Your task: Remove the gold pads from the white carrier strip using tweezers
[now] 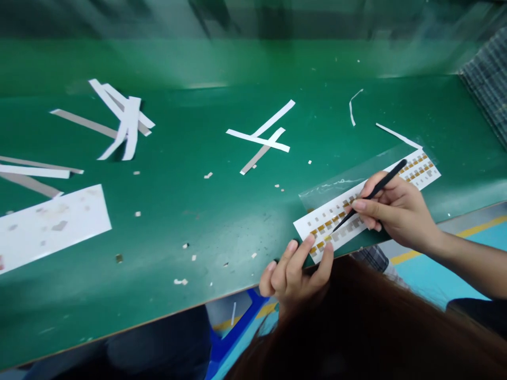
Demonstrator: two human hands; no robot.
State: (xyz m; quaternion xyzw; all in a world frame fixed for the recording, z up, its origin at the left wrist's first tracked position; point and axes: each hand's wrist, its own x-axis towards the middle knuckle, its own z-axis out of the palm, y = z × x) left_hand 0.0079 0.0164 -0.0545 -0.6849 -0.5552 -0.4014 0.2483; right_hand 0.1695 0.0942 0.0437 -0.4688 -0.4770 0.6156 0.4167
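Black tweezers [382,183] are pinched in my right hand [404,211], their pointed tip down at a long white sheet [303,227]. Rows of small amber and grey pieces cover this sheet, which lies slanted along the table's front edge. My left hand [299,269] grips the sheet's near left corner, with thumb and fingertips at its edge. Behind the sheet, a clear film [328,187] lies peeled back or loose; which one I cannot tell. Whether the tweezers' tip holds a piece is too small to see.
White and grey paper strips lie in a pile [130,126] at the back left and a crossed group [263,140] mid-table. A stained white sheet [55,227] is at left. Small scraps dot the green table [190,184]. Dark hair [356,327] blocks the lower view.
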